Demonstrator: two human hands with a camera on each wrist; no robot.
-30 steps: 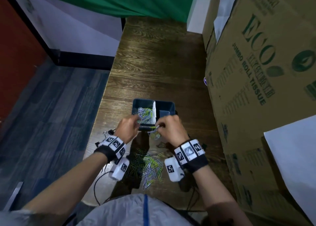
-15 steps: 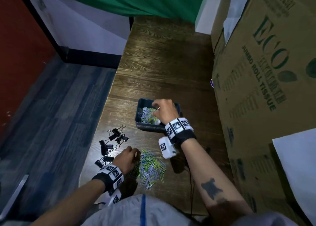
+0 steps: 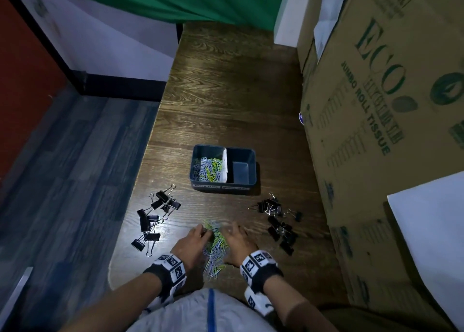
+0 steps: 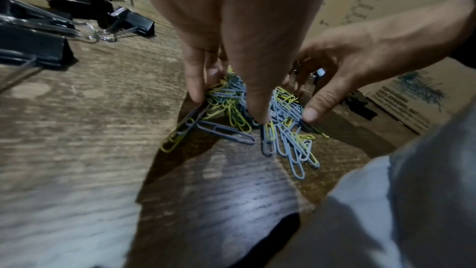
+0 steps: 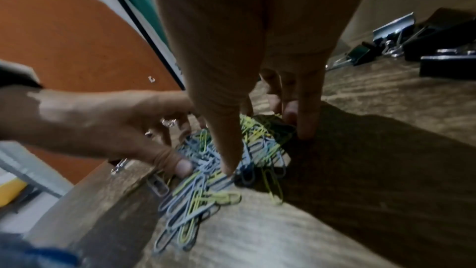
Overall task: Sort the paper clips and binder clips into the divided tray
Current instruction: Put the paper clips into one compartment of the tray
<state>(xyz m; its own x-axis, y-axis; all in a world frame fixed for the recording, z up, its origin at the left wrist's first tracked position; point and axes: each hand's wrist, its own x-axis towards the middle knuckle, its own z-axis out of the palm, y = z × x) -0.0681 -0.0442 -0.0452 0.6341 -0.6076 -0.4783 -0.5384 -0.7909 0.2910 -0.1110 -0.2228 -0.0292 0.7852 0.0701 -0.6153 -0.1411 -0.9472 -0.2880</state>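
The dark blue divided tray (image 3: pixel 199 184) sits mid-table; its left compartment holds paper clips (image 3: pixel 208 167), its right compartment (image 3: pixel 240 172) holds nothing. A loose pile of blue and yellow-green paper clips (image 3: pixel 216 247) lies near the table's front edge. My left hand (image 3: pixel 198 233) and right hand (image 3: pixel 234 231) close in on it from either side. In the left wrist view my left hand (image 4: pixel 228 107) pinches clips between thumb and fingers. The right wrist view shows my right hand (image 5: pixel 268 150) doing the same, thumb pressed into the pile (image 5: pixel 195 197).
Black binder clips lie in two groups: one left of the pile (image 3: pixel 155 218), one to its right (image 3: pixel 278 221). Large cardboard boxes (image 3: pixel 376 130) wall off the table's right side. The table's left edge (image 3: pixel 140 181) drops to the floor.
My right hand has come back from over the tray's left compartment to the pile. The left hand, at the tray a second ago, has stayed at the pile since half a second ago.
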